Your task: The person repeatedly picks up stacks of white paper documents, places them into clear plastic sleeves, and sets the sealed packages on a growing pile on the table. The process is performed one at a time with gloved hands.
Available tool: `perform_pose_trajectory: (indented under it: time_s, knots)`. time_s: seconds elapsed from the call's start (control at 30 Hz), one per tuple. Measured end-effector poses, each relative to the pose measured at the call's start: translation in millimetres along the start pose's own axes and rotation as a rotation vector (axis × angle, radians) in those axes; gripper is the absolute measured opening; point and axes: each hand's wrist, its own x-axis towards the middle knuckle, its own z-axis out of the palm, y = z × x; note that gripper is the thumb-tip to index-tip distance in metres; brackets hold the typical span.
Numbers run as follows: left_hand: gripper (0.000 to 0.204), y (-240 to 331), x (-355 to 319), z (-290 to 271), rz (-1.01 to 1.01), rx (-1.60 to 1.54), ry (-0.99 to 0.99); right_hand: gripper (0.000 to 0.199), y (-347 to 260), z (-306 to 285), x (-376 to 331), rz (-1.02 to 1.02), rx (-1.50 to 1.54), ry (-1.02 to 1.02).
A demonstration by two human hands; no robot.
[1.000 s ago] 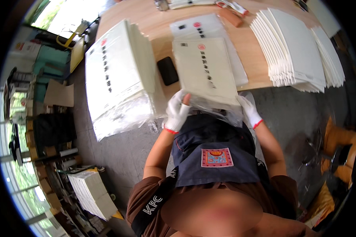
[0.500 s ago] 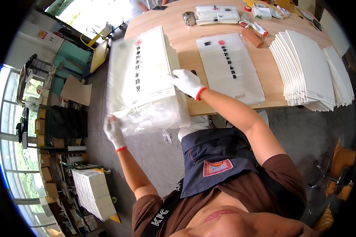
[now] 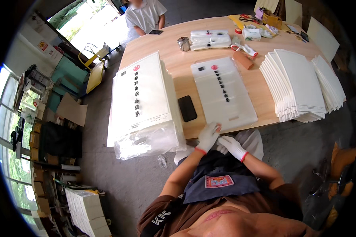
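Grey floor (image 3: 118, 173) spreads beneath a pale wooden counter (image 3: 154, 45), and a yellow cart (image 3: 95, 79) stands off to the left, near the bright doorway. On the counter, right before us, a clear plastic bag (image 3: 241, 110) lies flat, printed with a red round mark and a column of dark characters. Our left hand (image 3: 208, 136), gloved in white with a red cuff, is at the bag's near edge, its fingers partly bent; we cannot tell whether they pinch anything. Our right hand (image 3: 232, 147), gloved alike, sits just beside it above our dark apron (image 3: 209, 189), fingers curled, and what they may grip is hidden from us. Left of the bag lies a black phone (image 3: 187, 108), then a tall stack of white printed packets (image 3: 142, 91) in loose plastic. To the right we have fanned white folders (image 3: 290, 83); beyond the bag lie a brown block (image 3: 243, 60) and a metal cup (image 3: 183, 44) (shiny, beside bundled plastic bags (image 3: 210, 39)). Someone in a white shirt (image 3: 146, 15) is at the far edge.
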Motion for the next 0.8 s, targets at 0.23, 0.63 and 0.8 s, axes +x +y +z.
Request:
perform_pose_trajectory:
  time_s: [0.23,0.63,0.8]
  knots:
    - [0.028,-27.5,94.8,63.6,-0.004,0.460,-0.392,0.030,21.2,-33.6,-66.3,0.005,0.010,0.246]
    - [0.029,-97.1,100.4,87.8,-0.222,-0.212,-0.483,0.032,12.5,-50.7,-48.5,-0.111,0.091,0.201]
    - [0.022,-47.9,117.8,72.4,-0.214,-0.146,-0.559,0.033,13.4,-74.8,-30.8,-0.154,0.172,0.288]
